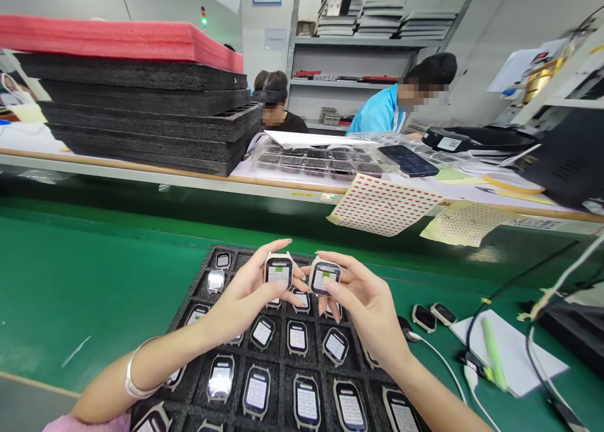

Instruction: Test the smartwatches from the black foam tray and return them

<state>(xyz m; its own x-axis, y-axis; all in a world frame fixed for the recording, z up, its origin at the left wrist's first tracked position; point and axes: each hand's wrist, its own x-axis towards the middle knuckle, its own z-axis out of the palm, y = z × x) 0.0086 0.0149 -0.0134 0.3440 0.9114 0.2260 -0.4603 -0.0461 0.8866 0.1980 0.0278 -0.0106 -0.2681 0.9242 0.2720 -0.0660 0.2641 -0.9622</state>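
My left hand [257, 284] grips a smartwatch body [279, 270] without a strap, thumb on its lit screen. A similar smartwatch body [319, 273] is in my right hand [363, 293], its thumb also against the display. Both screens show a white grid with a green cell. The two watches are held side by side, a small gap between them, above a black foam tray [279, 356]. In the tray's compartments lie several more strapless watches, such as one watch [297, 337] with a lit screen. My forearms cover parts of the tray.
Right of the tray lie two watches [423, 317], white paper [519, 350], a green pen [493, 350] and cables [443, 363]. Stacked black foam trays [151, 111] stand on the raised shelf with a phone [408, 160]. Two people [377, 111] sit beyond. Dotted sticker sheets [384, 204] hang from the shelf edge.
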